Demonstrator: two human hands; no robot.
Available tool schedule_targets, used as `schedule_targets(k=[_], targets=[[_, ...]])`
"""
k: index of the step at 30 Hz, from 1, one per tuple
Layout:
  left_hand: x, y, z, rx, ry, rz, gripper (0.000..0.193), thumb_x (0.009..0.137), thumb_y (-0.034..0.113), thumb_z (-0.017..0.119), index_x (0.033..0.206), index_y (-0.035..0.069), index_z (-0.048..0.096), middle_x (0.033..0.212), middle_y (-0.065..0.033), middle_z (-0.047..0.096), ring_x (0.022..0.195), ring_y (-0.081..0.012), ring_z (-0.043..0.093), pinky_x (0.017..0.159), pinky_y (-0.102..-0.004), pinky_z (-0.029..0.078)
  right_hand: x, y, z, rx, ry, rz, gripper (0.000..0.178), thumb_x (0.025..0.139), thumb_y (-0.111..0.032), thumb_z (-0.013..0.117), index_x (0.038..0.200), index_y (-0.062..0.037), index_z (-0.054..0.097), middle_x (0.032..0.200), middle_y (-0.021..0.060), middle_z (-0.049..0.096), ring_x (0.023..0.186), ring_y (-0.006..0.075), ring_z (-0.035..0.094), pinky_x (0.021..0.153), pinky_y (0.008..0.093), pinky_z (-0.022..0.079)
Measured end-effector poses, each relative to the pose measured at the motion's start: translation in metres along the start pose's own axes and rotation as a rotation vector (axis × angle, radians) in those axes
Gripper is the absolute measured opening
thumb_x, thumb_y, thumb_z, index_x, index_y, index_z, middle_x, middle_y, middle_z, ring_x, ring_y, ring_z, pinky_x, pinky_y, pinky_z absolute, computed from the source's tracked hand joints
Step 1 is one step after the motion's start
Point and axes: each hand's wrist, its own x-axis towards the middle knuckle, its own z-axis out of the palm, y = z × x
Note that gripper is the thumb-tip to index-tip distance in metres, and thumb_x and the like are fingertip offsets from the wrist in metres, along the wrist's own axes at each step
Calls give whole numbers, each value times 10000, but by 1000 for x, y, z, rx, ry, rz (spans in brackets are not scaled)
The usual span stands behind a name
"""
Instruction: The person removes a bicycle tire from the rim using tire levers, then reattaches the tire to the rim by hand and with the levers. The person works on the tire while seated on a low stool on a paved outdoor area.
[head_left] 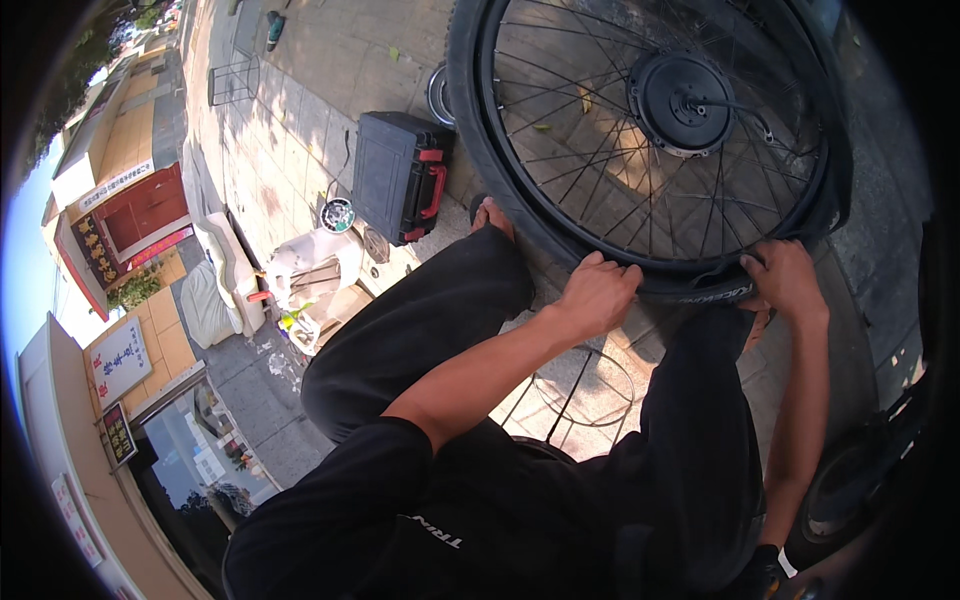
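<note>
Working the tyre (680, 291), it seems, along the near side of the wheel (680, 105), left hand (598, 294) is gripping it with curled fingers, right hand (787, 280) pinching it near-right, next likely needing firm thumbs.

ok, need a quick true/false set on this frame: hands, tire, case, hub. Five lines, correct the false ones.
1. The left hand and the right hand are both on the tire. True.
2. The black case has red trim. True.
3. The case stands to the right of the tire. False: it stands to the left of it.
4. The left hand rests on the case. False: it is on the tire.
5. The wheel hub is black. True.
</note>
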Motion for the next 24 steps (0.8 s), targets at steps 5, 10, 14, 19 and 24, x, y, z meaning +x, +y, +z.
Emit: schedule_targets(k=[5,10,14,19,24], targets=[[-3,-16,-15,55,-36,76,221,832,160,773,947,66,610,749,-81,685,824,-267,692,848,-402,426,11,-5,9,-158,-245,20,298,846,-292,727,868,-2,792,847,213,747,877,397,726,940,471,519],[-6,-36,-47,131,-152,37,217,863,136,758,1035,77,639,828,-99,721,883,-293,703,869,-421,435,13,-22,20,68,-435,106,415,968,-411,665,919,-22,799,869,205,752,927,400,727,887,484,542],[0,-26,-49,55,-179,119,425,864,202,789,1252,83,665,1046,-108,744,1055,-289,686,940,-416,447,15,-50,21,106,-628,63,482,1033,-451,591,963,-17,791,900,203,748,952,405,710,939,498,524],[14,15,-7,-98,-162,66,424,882,213,777,1283,98,700,1106,-110,748,1090,-297,670,942,-420,474,1,-67,55,206,-565,-114,410,1040,-351,560,1214,-22,733,1096,219,731,1133,416,646,1064,497,472],[9,6,-11,-54,-76,33,224,871,144,757,1089,93,772,949,-81,758,965,-292,658,864,-429,462,-15,-40,21,-82,126,102,353,999,-223,632,1312,-68,685,950,215,749,997,404,707,940,495,535]])
